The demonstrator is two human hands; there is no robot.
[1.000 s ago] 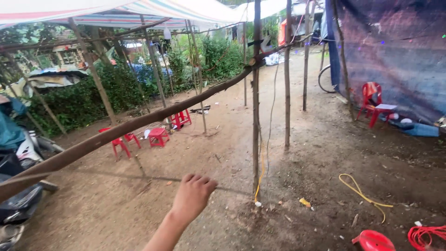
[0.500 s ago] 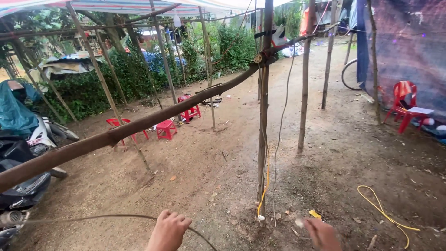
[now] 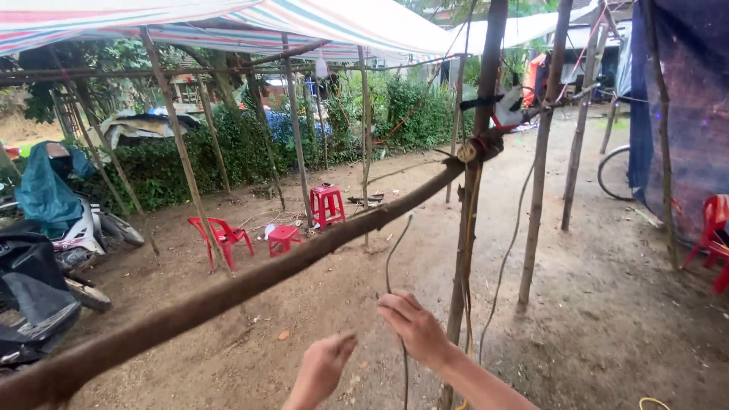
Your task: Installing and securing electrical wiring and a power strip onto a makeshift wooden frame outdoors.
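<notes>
Here, noted:
Right hand (image 3: pixel 414 328): fingers pinched round wire (image 3: pixel 392 258).
Left hand (image 3: pixel 323 368): loosely curled, holding nothing, just beside wire.
Wire: hung below slanted pole (image 3: pixel 250 279), near post (image 3: pixel 471 205).

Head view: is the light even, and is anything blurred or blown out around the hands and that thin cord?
Head view: soft, even daylight with no hard shadows; the sky past the striped tarp is washed out; the right hand, left hand and thin cord look slightly soft; the wide lens bows the long pole.
</notes>
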